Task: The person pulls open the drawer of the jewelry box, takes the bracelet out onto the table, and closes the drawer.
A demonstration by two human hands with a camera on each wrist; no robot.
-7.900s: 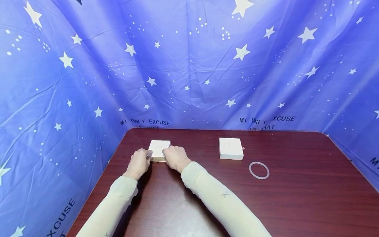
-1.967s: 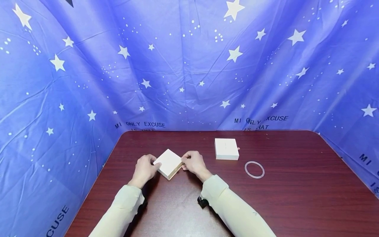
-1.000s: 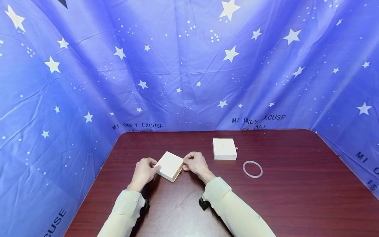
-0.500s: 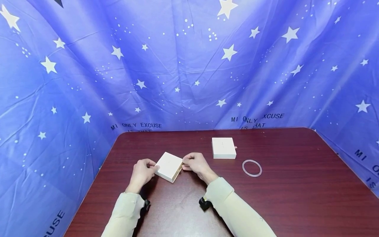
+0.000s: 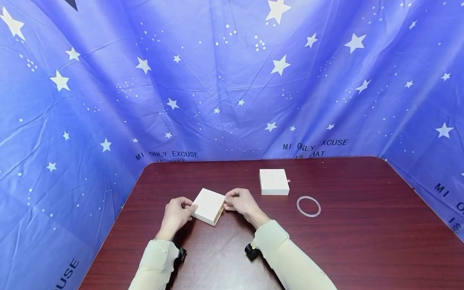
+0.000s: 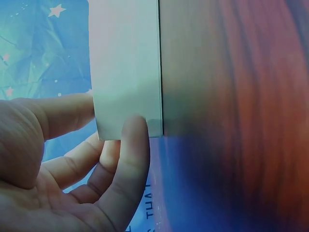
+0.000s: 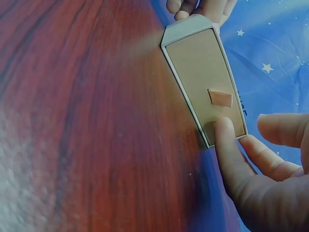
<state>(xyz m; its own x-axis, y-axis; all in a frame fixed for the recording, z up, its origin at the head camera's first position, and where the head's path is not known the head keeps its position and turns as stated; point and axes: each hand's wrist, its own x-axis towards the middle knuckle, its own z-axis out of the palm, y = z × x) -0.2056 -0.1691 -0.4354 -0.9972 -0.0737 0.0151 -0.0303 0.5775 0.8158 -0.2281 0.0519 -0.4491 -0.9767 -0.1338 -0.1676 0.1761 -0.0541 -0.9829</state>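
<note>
A white drawer-style gift box (image 5: 208, 206) lies turned at an angle on the table, left of centre. My left hand (image 5: 176, 214) grips its left side, thumb on the top edge; in the left wrist view one fingertip (image 6: 135, 126) presses the white side wall. At the opposite end, my right hand (image 5: 243, 202) touches the box with fingers extended. From the right wrist, a fingertip (image 7: 224, 129) rests on the tan drawer front (image 7: 198, 63), close to a small ribbon tab (image 7: 221, 99) that sticks out untouched. The right thumb stands apart from the box.
A second white box (image 5: 274, 182) with a small pink tab sits farther back, to the right. In front of it lies a pale ring-shaped bangle (image 5: 309, 206). A starry blue curtain (image 5: 224, 80) encloses the dark red wooden table (image 5: 362, 225) at the back and sides.
Since the first frame, the held box has come closer and turned so its tan end faces right. My right hand has shifted to that end. Over the last second it barely moves.
</note>
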